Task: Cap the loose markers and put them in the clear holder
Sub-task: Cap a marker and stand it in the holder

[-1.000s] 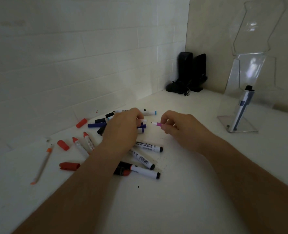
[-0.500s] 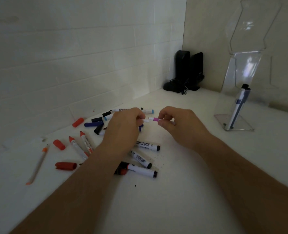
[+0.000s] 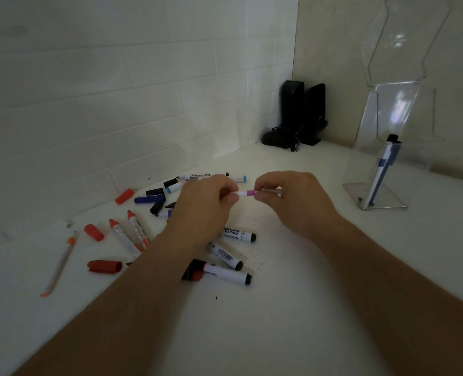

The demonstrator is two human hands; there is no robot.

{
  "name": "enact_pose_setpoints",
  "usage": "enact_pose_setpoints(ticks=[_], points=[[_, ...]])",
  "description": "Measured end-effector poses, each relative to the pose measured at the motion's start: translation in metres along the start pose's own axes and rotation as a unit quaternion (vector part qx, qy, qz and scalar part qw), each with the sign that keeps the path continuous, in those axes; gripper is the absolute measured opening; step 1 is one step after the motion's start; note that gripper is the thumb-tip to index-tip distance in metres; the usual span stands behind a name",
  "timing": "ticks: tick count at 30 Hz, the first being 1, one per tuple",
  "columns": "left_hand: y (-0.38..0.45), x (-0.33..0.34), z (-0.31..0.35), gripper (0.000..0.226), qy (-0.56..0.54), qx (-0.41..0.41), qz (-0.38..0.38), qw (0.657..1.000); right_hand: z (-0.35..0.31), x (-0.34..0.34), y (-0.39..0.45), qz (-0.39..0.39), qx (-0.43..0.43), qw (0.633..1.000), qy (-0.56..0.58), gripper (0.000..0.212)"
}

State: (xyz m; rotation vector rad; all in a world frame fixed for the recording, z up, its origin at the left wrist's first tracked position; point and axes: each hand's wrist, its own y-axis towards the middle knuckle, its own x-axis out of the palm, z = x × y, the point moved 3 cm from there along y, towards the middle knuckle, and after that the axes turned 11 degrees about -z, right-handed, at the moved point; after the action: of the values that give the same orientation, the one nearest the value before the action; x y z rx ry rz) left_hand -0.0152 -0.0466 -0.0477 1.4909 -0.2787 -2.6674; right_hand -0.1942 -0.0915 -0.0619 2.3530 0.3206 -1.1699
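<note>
We see both hands pinching one pink marker (image 3: 248, 193) above the bench (image 3: 292, 308): left hand (image 3: 203, 210) at nine o'clock, right hand (image 3: 292, 202) at three.

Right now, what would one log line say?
step: capping | left hand and right hand: pinch pink marker | clear holder: one marker inside

Loose markers (image 3: 225, 255) and caps (image 3: 104, 266) scattered left on the desk (image 3: 292, 308), near the wall. Clear holder (image 3: 387, 147) far right, one pen (image 3: 382, 169) inside. Behind, in the corner, perhaps speakers (image 3: 302, 114).
</note>
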Motion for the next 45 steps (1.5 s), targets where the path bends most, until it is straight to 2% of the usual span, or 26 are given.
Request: enact_pose_setpoints(ticks=[6,11,16,18,20,22,26,30,33,35,37,40,42,45], points=[[-0.002,0.002,0.001,0.009,-0.033,-0.006,0.012,0.999,-0.005,-0.003,-0.001,0.028,-0.034,0.999,0.01,0.009],[-0.002,0.002,0.002,0.009,-0.052,-0.009,0.036,0.998,-0.009,-0.002,-0.001,0.007,-0.006,1.0,0.016,0.011],[-0.002,-0.009,0.014,0.008,-0.046,0.014,0.09,0.995,-0.011,0.003,-0.001,0.017,0.029,0.98,0.195,0.008],[-0.004,-0.011,0.019,0.007,-0.039,0.025,0.087,0.995,-0.01,0.003,-0.001,0.023,0.026,0.978,0.205,0.009],[-0.006,-0.008,0.02,0.008,-0.05,0.03,0.077,0.995,-0.007,0.001,-0.001,0.018,0.033,0.986,0.161,0.008],[-0.009,-0.005,0.02,0.008,-0.047,0.037,0.073,0.996,-0.004,-0.001,-0.001,0.003,0.032,0.998,0.061,0.012],[-0.012,-0.004,0.021,0.006,-0.026,0.088,0.06,0.994,-0.013,-0.008,-0.003,-0.034,-0.016,0.995,-0.09,0.017],[-0.009,0.0,0.024,0.02,0.038,0.138,0.037,0.989,-0.028,-0.028,-0.003,-0.047,-0.052,0.992,-0.104,0.016],[-0.016,-0.001,0.035,0.033,-0.011,0.211,0.058,0.976,-0.034,-0.061,-0.016,-0.059,-0.061,0.989,-0.123,0.013],[-0.024,-0.004,0.043,0.037,-0.023,0.273,0.095,0.957,-0.034,-0.094,-0.03,-0.003,-0.057,0.992,-0.109,0.005],[-0.028,-0.003,0.049,0.037,-0.018,0.311,0.114,0.943,-0.029,-0.134,-0.043,0.121,-0.049,0.99,-0.06,0.009],[-0.029,0.008,0.053,0.033,-0.012,0.326,0.091,0.941,-0.013,-0.18,-0.05,0.276,-0.019,0.961,-0.028,0.006],[-0.03,0.017,0.052,0.027,-0.01,0.335,0.066,0.94,0.005,-0.191,-0.049,0.294,0.028,0.953,-0.059,0.009],[-0.028,0.025,0.048,0.023,-0.003,0.321,0.028,0.947,0.03,-0.182,-0.045,0.247,0.09,0.958,-0.11,0.013]])
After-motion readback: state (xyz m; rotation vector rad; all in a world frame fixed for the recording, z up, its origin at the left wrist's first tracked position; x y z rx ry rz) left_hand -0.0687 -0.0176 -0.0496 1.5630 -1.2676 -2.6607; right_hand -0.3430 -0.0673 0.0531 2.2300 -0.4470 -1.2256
